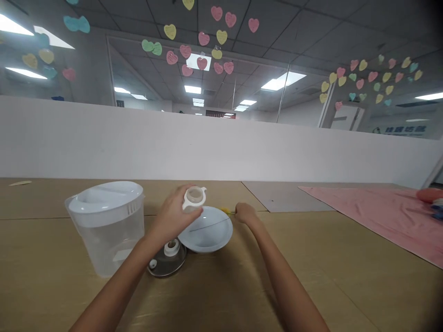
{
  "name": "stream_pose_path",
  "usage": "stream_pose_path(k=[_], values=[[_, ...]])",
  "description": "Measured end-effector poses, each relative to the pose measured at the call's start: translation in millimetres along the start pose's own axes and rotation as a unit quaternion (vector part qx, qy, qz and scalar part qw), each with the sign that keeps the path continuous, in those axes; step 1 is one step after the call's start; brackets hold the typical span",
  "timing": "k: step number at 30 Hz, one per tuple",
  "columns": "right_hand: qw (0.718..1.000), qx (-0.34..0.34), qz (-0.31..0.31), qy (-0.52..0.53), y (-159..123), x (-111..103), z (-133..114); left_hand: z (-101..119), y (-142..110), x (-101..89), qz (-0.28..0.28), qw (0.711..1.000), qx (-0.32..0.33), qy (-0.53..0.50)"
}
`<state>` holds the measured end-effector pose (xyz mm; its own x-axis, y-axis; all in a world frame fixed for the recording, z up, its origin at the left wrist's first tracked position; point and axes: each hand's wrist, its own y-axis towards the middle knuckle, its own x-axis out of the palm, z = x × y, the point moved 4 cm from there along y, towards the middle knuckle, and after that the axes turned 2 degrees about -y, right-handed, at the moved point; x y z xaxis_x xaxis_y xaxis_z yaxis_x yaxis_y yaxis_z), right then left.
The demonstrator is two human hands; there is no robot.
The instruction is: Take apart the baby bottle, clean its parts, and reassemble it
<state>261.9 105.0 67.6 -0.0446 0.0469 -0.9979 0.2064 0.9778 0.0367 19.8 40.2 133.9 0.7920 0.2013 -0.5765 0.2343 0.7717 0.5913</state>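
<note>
My left hand (175,214) is closed round a small white round fitting (194,195) with a wide opening and two side lugs, holding it above the left rim of a white bowl (206,242). At the bowl's right, my right hand (245,214) is a closed fist on a thin stick-like thing with a yellow part (226,210); its exact kind is unclear. A thin dark line crosses the bowl's inside, and I cannot tell what it is. Beneath my left wrist lies a dark round lid (169,265) bearing a white ring-shaped knob (172,248), partly hidden by my forearm.
A translucent bucket (104,244) with a white lid (107,198) stands left of my left arm. Brown sheeting covers the table (311,276). A pink cloth (380,212) lies at the right, with a red object (429,195) on it. A low white wall (207,147) runs behind.
</note>
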Motion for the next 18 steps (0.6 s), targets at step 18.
stream_pose_path(k=[18], values=[[0.987,-0.061,-0.088,0.119,8.3,19.4,3.7,24.8,-53.4,81.2,-0.375,0.915,0.085,0.119]])
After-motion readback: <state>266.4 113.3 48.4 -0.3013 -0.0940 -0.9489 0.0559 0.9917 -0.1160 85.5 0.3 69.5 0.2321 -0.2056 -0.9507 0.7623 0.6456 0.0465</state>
